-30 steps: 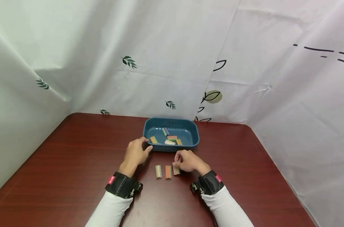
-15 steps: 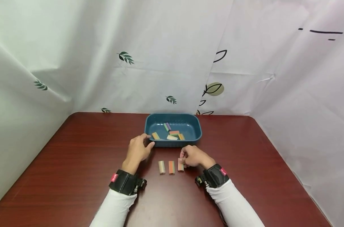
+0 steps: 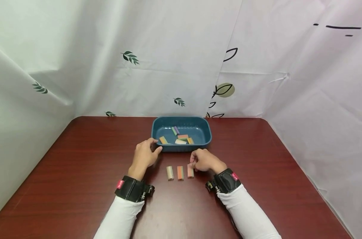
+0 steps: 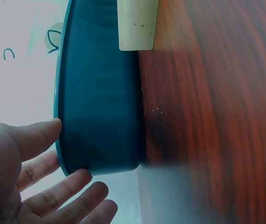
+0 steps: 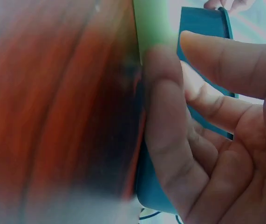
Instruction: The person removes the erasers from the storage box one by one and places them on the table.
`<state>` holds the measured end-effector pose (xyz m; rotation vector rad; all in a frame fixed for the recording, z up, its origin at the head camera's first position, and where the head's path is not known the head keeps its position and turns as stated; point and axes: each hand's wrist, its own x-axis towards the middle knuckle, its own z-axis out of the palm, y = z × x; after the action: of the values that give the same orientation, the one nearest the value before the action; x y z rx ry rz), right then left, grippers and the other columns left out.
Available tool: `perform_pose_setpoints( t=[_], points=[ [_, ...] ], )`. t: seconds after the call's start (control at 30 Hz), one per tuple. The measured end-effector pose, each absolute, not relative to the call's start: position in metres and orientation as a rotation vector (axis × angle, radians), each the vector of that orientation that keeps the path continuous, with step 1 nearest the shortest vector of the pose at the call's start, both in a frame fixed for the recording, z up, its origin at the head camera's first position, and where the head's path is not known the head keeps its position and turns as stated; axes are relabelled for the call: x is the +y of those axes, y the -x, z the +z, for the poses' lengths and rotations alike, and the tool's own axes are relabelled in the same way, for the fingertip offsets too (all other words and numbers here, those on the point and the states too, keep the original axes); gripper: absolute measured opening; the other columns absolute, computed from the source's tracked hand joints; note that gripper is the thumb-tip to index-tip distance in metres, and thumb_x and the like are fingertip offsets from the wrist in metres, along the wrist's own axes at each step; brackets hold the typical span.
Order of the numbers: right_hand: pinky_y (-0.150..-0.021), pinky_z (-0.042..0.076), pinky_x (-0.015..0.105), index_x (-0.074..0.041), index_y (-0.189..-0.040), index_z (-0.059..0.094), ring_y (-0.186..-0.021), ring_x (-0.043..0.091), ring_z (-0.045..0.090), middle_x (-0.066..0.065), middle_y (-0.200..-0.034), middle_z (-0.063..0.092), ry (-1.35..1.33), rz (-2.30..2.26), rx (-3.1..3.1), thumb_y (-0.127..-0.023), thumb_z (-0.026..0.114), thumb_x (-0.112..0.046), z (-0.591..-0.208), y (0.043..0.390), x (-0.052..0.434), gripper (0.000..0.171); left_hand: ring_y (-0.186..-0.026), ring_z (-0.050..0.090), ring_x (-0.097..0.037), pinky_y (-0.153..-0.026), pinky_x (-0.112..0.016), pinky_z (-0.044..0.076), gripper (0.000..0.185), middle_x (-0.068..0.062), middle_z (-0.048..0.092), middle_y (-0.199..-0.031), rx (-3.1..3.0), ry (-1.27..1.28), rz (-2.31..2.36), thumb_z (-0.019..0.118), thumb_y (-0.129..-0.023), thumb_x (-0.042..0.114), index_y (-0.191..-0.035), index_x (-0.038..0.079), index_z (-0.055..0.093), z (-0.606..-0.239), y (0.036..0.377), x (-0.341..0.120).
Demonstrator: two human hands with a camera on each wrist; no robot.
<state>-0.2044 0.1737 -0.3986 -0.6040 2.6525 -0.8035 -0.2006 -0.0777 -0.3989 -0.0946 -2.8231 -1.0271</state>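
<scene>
Three small two-tone blocks lie in a row on the dark red table (image 3: pixel 79 166): a cream block (image 3: pixel 169 173), an orange and green block (image 3: pixel 180 173) and a pink and green block (image 3: pixel 190 171). My right hand (image 3: pixel 194 163) pinches the pink and green block (image 5: pixel 153 23) at its far end, fingers curled round it. My left hand (image 3: pixel 155 148) rests with relaxed fingers against the front left corner of a teal tray (image 3: pixel 181 148). In the left wrist view the left hand's fingers (image 4: pixel 53 186) spread beside the tray wall (image 4: pixel 100 93), with the cream block (image 4: pixel 136 23) beyond.
Several more coloured blocks (image 3: pixel 181 136) lie inside the tray. White curtains with leaf prints (image 3: pixel 130 57) close in the table at the back and on both sides. The table's right edge (image 3: pixel 303 179) runs along the right curtain.
The right hand has turned the pink and green block from a tilt into line with the other two. The left hand stays at the tray corner. The head view has shifted slightly.
</scene>
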Motion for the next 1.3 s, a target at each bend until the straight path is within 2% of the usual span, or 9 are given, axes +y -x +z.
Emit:
perform_pose_setpoints(
  t=[0.1,0.3,0.4,0.63,0.8,0.9,1.07,1.3],
  points=[
    [-0.053,0.041,0.027,-0.011,-0.074,0.054,-0.054,0.012,0.048,-0.002,-0.060,0.052,0.627,-0.838,2.680,-0.089,0.072,-0.015,-0.394,0.206,0.177,0.024,-0.110,0.056,-0.035,-0.092,-0.050,0.046,0.038,-0.017,0.064,-0.116,-2.821,0.091,-1.032,0.068,-0.092,0.026,-0.124,0.007,0.063,-0.398,0.202,-0.078],
    [-0.058,0.031,0.027,-0.013,-0.064,0.035,-0.053,0.011,0.031,-0.005,-0.057,0.030,0.805,-0.943,2.688,-0.090,0.068,-0.008,-0.388,0.206,0.177,0.042,-0.115,0.054,-0.037,-0.096,-0.052,0.044,0.039,-0.018,0.062,-0.121,-2.823,0.096,-1.029,0.069,-0.092,0.026,-0.124,0.006,0.063,-0.399,0.202,-0.079],
    [-0.058,0.030,0.027,-0.014,-0.063,0.033,-0.054,0.010,0.030,-0.006,-0.057,0.028,0.848,-0.961,2.681,-0.091,0.066,-0.005,-0.384,0.205,0.175,0.044,-0.116,0.054,-0.037,-0.096,-0.052,0.044,0.039,-0.018,0.062,-0.122,-2.833,0.093,-1.024,0.068,-0.092,0.026,-0.125,0.007,0.063,-0.399,0.202,-0.079],
    [-0.057,0.033,0.029,-0.013,-0.068,0.043,-0.053,0.012,0.037,-0.004,-0.059,0.037,0.804,-0.883,2.739,-0.090,0.067,-0.007,-0.372,0.211,0.170,0.033,-0.118,0.053,-0.037,-0.096,-0.052,0.044,0.039,-0.018,0.061,-0.124,-2.849,0.090,-1.027,0.068,-0.092,0.026,-0.127,0.008,0.062,-0.401,0.199,-0.079],
    [-0.058,0.040,0.029,-0.012,-0.079,0.052,-0.060,0.014,0.049,-0.002,-0.069,0.053,0.809,-0.862,2.772,-0.091,0.066,-0.008,-0.354,0.230,0.165,0.019,-0.117,0.053,-0.037,-0.096,-0.052,0.044,0.038,-0.018,0.062,-0.122,-2.822,0.088,-1.041,0.068,-0.092,0.026,-0.125,0.007,0.063,-0.398,0.197,-0.080],
    [-0.060,0.043,0.030,-0.010,-0.084,0.055,-0.061,0.016,0.052,0.000,-0.073,0.056,0.783,-0.826,2.790,-0.092,0.065,-0.009,-0.344,0.245,0.160,0.013,-0.114,0.054,-0.037,-0.095,-0.052,0.045,0.038,-0.018,0.063,-0.119,-2.817,0.086,-1.036,0.069,-0.092,0.025,-0.124,0.006,0.063,-0.398,0.198,-0.082],
    [-0.064,0.044,0.032,-0.008,-0.089,0.056,-0.066,0.017,0.054,0.003,-0.077,0.059,0.704,-0.726,2.800,-0.093,0.064,-0.011,-0.333,0.270,0.151,0.009,-0.112,0.055,-0.036,-0.093,-0.051,0.046,0.038,-0.018,0.063,-0.118,-2.818,0.078,-1.041,0.069,-0.091,0.025,-0.124,0.006,0.063,-0.399,0.200,-0.085],
    [-0.071,0.049,0.033,-0.009,-0.096,0.058,-0.084,0.020,0.060,0.005,-0.094,0.063,0.649,-0.504,2.767,-0.092,0.066,-0.016,-0.327,0.299,0.142,0.011,-0.114,0.054,-0.037,-0.095,-0.052,0.044,0.038,-0.019,0.062,-0.120,-2.828,0.102,-1.046,0.069,-0.091,0.025,-0.124,0.006,0.063,-0.399,0.201,-0.083]
  ],
)
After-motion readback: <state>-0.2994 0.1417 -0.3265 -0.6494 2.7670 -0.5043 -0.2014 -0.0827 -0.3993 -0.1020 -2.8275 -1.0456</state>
